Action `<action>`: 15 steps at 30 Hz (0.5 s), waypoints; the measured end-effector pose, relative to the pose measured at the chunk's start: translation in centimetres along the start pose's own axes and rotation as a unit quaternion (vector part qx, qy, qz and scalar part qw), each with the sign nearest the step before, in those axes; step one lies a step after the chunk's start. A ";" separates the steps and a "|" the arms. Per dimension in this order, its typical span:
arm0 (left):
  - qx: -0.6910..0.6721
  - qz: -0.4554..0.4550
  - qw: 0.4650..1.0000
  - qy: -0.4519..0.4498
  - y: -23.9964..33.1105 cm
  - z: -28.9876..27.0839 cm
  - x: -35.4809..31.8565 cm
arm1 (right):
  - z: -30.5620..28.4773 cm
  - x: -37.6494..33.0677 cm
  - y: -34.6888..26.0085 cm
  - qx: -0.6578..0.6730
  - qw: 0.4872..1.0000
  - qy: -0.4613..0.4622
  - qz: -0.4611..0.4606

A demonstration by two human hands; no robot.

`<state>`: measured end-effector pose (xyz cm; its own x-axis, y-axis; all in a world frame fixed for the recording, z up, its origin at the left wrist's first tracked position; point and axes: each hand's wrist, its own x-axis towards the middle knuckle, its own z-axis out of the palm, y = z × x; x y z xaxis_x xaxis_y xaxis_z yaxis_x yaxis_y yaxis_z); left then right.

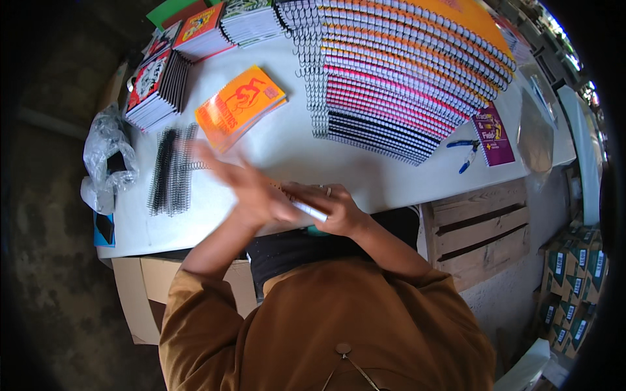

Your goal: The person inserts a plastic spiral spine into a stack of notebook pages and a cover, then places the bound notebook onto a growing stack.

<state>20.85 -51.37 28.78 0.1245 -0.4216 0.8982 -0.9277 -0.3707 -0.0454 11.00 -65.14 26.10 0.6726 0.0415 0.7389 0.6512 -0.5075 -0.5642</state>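
Note:
My right hand (336,207), a ring on one finger, is closed around a small notebook (311,210) at the table's near edge. Its white page edges and a bit of orange show; the rest is hidden by my hands. My left hand (246,190) is at the notebook's left end, its fingers reaching up and left, smeared by motion. Beside those fingers lies a short stretch of wire spiral (197,165); whether they touch it I cannot tell. Left of it is a pile of loose dark spirals (171,176). Beyond my left hand lie orange notebooks (240,104), stacked.
Long rows of spiral-bound notebooks (398,85) fill the table's far side. Blue-handled pliers (466,153) lie beside a purple notebook (493,137). Notebook stacks (156,88) and a clear plastic bag (107,156) line the left. A wooden crate (479,225) stands right, cardboard boxes (574,287) beyond.

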 end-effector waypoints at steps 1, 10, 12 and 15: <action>-0.088 -0.004 0.990 -0.113 1.5 -0.1 -3.0 | -0.1 0.2 0.0 0.024 0.999 0.014 0.027; -0.060 -0.036 0.988 -0.141 3.6 0.5 -1.4 | -0.3 0.3 0.5 0.063 0.994 -0.019 0.091; -0.256 0.048 0.948 -0.183 4.6 1.3 -6.5 | -0.9 1.5 0.5 0.112 0.989 0.047 0.087; -0.124 0.002 0.967 -0.223 4.8 -0.5 -2.3 | -1.1 1.0 0.8 0.112 0.980 0.082 0.141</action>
<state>15.98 -51.77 26.66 0.2086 -0.7577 0.6183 -0.9775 -0.1812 0.1077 11.76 -66.45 26.81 0.7831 -0.2220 0.5809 0.5209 -0.2763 -0.8077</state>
